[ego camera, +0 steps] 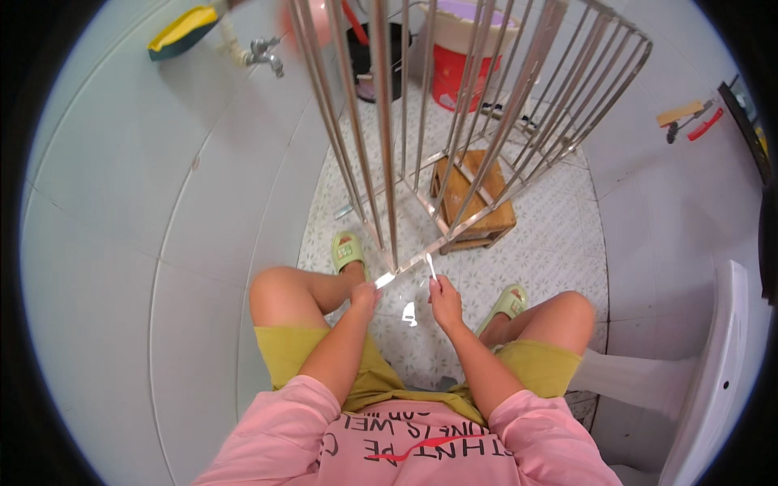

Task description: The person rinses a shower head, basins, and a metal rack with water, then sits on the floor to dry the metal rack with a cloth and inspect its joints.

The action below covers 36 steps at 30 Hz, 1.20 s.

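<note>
A metal rack (381,152) of many upright bars stands before me, its lower frame crossing over a small wooden stool (477,203). My left hand (364,297) is closed around the shiny near end of that lower frame. In my right hand (447,302) is a white toothbrush (431,265); its head is at or just beside the lower rail, and I cannot tell whether they touch. Wet glare shows on the patterned floor tiles (401,340) between my feet.
A metal tap (264,56) juts from the left wall below a yellow-and-green holder (182,31). Behind the rack stand a black bucket (380,54) and a red bucket (447,82) topped by basins. Combs (705,124) hang on the right wall; a white washbasin (711,376) is near my right knee.
</note>
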{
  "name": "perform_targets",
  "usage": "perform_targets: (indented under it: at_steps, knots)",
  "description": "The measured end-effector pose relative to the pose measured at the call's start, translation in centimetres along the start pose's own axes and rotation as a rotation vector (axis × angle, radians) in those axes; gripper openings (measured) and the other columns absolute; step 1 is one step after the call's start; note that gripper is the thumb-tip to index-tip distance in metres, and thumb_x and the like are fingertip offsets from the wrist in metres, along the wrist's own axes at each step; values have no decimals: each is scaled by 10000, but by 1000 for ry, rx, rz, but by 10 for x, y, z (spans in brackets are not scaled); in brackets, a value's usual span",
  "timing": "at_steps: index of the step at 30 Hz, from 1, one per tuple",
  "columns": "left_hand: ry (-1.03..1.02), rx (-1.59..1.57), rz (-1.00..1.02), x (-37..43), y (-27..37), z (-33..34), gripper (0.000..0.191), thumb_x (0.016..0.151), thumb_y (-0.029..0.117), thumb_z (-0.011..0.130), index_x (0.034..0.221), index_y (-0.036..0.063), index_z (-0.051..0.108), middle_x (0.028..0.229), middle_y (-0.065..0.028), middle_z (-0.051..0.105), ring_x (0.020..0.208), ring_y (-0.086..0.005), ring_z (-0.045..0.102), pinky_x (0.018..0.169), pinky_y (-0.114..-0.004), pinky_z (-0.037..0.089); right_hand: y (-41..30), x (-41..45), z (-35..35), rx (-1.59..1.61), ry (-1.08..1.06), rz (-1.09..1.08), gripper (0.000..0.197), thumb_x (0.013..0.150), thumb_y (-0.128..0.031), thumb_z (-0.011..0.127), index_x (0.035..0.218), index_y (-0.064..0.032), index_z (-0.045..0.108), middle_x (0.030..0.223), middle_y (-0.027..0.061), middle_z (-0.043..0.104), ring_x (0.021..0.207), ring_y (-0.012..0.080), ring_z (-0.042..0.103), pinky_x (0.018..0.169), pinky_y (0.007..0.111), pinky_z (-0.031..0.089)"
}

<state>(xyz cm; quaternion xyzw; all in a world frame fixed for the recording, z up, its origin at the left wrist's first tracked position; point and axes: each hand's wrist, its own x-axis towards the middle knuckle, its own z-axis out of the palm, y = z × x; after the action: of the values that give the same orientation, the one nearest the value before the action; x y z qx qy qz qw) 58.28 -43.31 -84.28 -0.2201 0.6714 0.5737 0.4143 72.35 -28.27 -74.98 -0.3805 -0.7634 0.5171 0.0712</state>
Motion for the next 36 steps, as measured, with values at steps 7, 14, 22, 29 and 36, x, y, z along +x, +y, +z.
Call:
perform_targets:
  at_steps: [7, 14, 22, 29, 36]
  knots:
    - [80, 65, 71, 86, -42, -24, 231, 866, 195, 492, 675, 91, 573, 567, -8, 525, 381, -113, 394, 323, -265, 281, -36, -13, -20, 127, 3, -59, 428, 866, -246, 522, 1271, -132, 449, 904, 133, 641, 831, 292, 613, 760, 375, 463]
    - [506, 536, 433, -12, -3, 6, 115, 812, 117, 543, 898, 41, 548, 763, -86, 515, 677, -239, 495, 580, -356, 405, -40, -22, -33, 140, 0, -120, 474, 872, -237, 521, 1329, -158, 422, 878, 126, 645, 854, 266, 617, 791, 356, 459]
    - [597, 286, 1475, -203, 126, 13, 424, 700, -5, 587, 1109, 8, 477, 1105, -161, 497, 1094, -341, 448, 984, -423, 316, -91, -44, -50, 288, -57, -251, 477, 893, -162, 488, 1360, -123, 399, 790, 49, 606, 714, 110, 557, 688, 274, 459]
    - [700, 316, 2329, -466, 339, 42, 286, 868, 134, 509, 1124, 11, 544, 1143, -171, 553, 1109, -306, 472, 922, -390, 375, -111, -36, -13, 164, -9, -396, 466, 884, -217, 467, 1346, -187, 412, 990, 203, 620, 882, 319, 613, 800, 365, 459]
    - [475, 782, 1874, -432, 352, 23, 249, 909, 170, 463, 1010, -9, 604, 778, -104, 623, 692, -187, 590, 655, -310, 465, -122, -47, -71, 380, 17, -312, 502, 915, -160, 447, 1396, -123, 311, 809, 114, 612, 588, 173, 561, 555, 298, 469]
